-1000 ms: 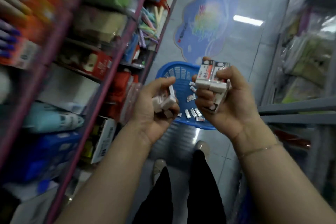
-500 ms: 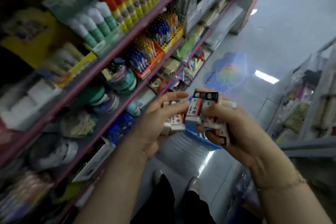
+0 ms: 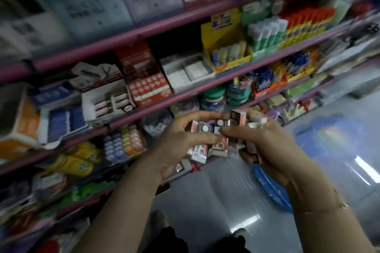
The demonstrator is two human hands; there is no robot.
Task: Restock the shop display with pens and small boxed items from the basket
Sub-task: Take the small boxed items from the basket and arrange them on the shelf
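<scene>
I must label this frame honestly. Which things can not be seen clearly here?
Head view only:
- Blue basket: mostly hidden behind the right hand and forearm; contents unseen.
- Small boxes: count unclear, fingers of the left hand cover some.
- Shelf labels: motion blur, unreadable.
- Shelves' left end: cut off by the edge.

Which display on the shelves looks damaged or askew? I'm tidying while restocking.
The white display carton on the middle shelf, left of the red carton, looks battered: its back flap is torn and crumpled. Otherwise nothing stands out, though blur hides detail. Both hands, left hand and right hand, grip small boxes.
</scene>
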